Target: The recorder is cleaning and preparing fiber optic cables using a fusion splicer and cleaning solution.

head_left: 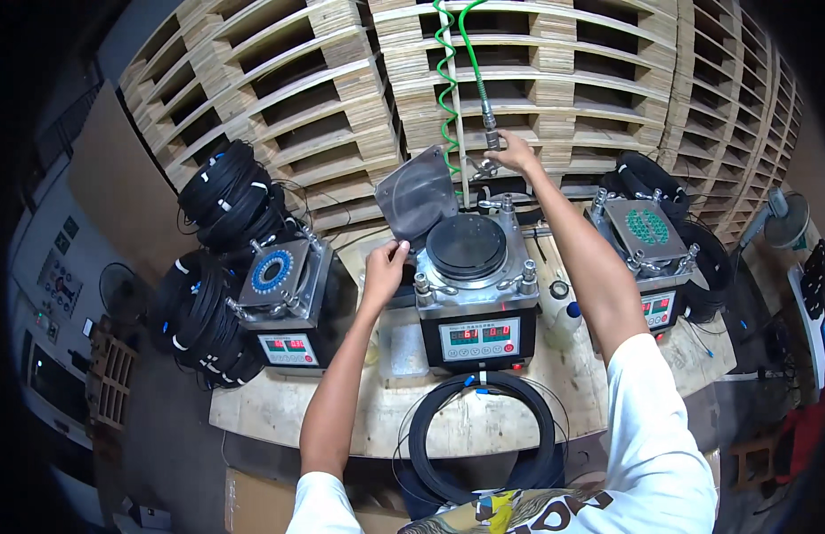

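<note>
A single head-worn fisheye view looks steeply down and forward over the wooden workbench [519, 405], near enough that both forearms rise from the lower edge; the stacked pallets [537, 80] behind bend toward the rim

This is looking like a factory workshop. Three metal benchtop machines [473, 276] with red digital readouts are sitting in a row on a rough wooden surface [377, 418], stacked wooden pallets [341, 98] are rising behind them, coils of black cable [221, 191] are piling up at the left, and a green coiled air hose [446, 80] is hanging from above.
</note>
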Tool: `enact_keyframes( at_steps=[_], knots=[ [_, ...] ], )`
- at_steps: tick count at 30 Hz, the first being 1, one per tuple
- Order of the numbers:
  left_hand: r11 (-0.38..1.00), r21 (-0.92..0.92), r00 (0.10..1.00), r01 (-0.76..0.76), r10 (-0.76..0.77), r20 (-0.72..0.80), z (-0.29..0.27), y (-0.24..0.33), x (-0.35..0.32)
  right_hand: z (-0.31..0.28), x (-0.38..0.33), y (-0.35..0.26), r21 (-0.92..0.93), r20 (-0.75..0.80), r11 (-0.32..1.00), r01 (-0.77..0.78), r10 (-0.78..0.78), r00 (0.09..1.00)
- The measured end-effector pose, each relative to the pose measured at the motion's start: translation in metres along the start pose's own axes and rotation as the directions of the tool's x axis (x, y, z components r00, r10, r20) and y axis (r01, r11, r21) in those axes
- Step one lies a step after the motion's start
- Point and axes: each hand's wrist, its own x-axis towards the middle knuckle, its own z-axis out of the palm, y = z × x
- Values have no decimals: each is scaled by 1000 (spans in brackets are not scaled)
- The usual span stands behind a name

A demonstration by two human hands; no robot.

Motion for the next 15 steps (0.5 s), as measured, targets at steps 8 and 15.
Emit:
enact_keyframes(
  at_steps=[8, 15],
  knots=[
    [996, -40, 991, 77, -81, -109, -13, -7, -11, -56, -62, -99, 683, 253, 729, -56, -163, 954],
    [987, -67, 947, 144, -157, -279, 24, 22, 6, -112, -170, -130, 832, 345, 515, -204, -195, 918]
  ],
)
